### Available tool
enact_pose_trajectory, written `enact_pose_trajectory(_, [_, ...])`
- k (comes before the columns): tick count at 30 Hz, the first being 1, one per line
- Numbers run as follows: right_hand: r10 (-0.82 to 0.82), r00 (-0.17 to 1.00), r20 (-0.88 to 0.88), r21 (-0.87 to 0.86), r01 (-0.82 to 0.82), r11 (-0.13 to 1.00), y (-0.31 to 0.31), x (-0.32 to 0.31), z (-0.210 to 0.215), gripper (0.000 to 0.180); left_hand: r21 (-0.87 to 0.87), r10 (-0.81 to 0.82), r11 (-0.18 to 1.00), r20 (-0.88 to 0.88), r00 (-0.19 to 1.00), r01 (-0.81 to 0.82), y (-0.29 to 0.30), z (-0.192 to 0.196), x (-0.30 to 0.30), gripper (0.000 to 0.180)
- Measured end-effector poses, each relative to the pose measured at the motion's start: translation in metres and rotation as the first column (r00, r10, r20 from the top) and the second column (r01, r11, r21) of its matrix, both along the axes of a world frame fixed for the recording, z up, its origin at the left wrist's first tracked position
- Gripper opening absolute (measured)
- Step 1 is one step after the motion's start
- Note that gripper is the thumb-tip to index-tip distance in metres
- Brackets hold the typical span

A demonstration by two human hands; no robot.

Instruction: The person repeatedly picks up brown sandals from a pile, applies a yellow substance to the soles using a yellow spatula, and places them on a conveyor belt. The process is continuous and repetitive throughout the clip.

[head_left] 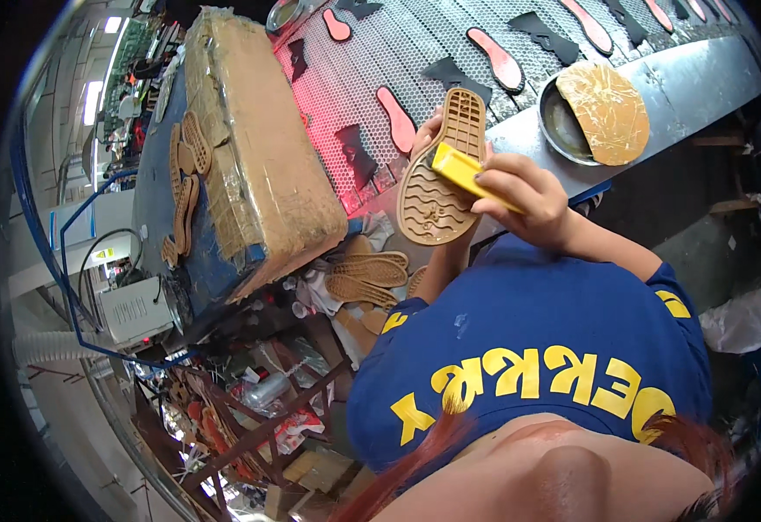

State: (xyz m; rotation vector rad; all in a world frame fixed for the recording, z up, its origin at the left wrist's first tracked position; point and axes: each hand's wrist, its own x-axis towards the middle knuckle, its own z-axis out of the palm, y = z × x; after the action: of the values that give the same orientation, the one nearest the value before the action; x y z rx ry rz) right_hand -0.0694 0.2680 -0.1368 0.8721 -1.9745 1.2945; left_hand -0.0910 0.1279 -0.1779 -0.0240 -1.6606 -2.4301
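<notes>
Right now my left hand (pixel 428 130) holds the tan shoe sole (pixel 440 174) from behind, long axis running near to far, while my right hand (pixel 520 196) pinches the yellow block (pixel 463 170) against its tread

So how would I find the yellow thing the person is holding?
Start at the mesh conveyor belt at the top, carrying pink insoles. Just below it the left hand holds up a tan shoe sole. The yellow block lies across that sole, gripped by the right hand: the only bright yellow thing there.
</notes>
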Motion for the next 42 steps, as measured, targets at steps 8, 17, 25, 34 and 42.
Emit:
enact_pose_trajectory(8, [0.062,0.998,0.019,0.034,-0.063,0.997,-0.004,0.007,0.005,0.034,-0.201,0.037,0.978,-0.097,0.995,-0.056,0.003,-0.027,-0.007,0.064])
enact_pose_trajectory(17, [0.208,0.978,-0.024,0.072,-0.206,0.976,-0.004,0.008,0.006,0.037,-0.136,-0.139,0.983,-0.1,0.985,0.125,0.017,-0.034,0.002,0.07])
enact_pose_trajectory(25, [0.345,0.939,0.014,0.086,-0.344,0.935,0.006,0.0,0.009,0.032,0.377,-0.387,0.887,0.292,0.875,0.267,0.013,-0.046,-0.009,0.07])
enact_pose_trajectory(34, [0.159,0.984,0.083,-0.082,-0.152,0.985,0.033,-0.013,0.002,0.027,-0.138,-0.437,0.896,-0.108,0.893,0.422,-0.001,-0.05,-0.005,0.06])
enact_pose_trajectory(42, [0.03,0.933,0.358,-0.173,0.035,0.984,0.031,-0.061,-0.04,0.021,0.527,-0.646,0.666,0.052,0.762,0.528,-0.022,-0.022,-0.015,0.088])
